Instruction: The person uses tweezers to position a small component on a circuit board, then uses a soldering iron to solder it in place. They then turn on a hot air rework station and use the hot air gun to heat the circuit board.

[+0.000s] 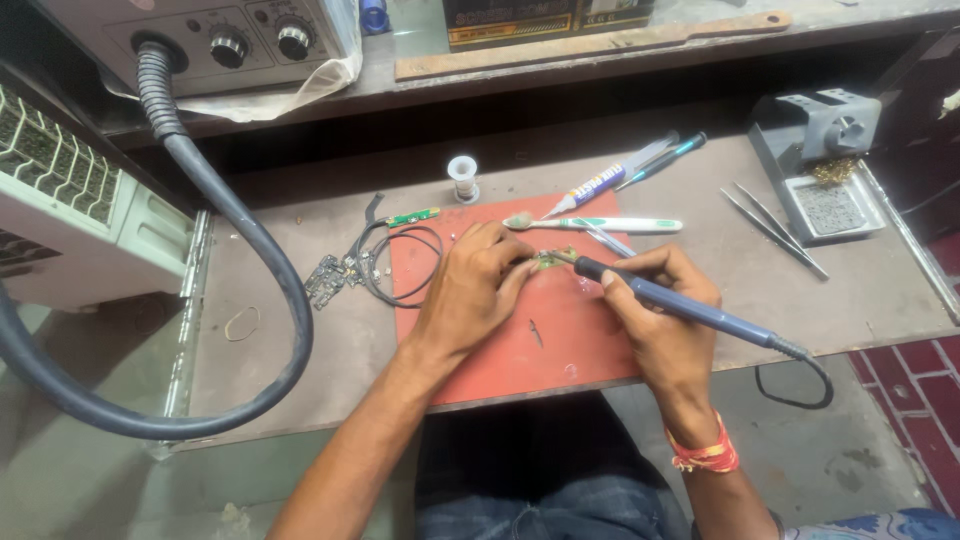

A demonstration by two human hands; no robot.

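Two hands were on the job, both over the red mat (560, 350). Left hand (470, 290) lay fingers-down on the mat, fingertips pinning a small green circuit board (548, 259) at the mat's upper middle; board mostly hidden under them. Right hand (660, 300) was closed around the blue soldering iron (680, 305) in a pen grip, tip at the board's right edge, just beside the left fingertips. Contact with a pad: couldn't tell, too small.

Risks as I judged them:
- Hot tip sat very close to the left fingers; any slip meant a burn.
- Board was held by finger pressure only, so a push from the iron could skate it.
- The iron's cord (800, 385) hung off the bench's front edge; a snag would jerk the tip.
- Loose black wire loop (400, 265) and a toothbrush (600, 224) lay near on the mat, within reach of a stray tip.

Tweezers (775, 225) and iron stand (815, 150) were well apart, on the right.
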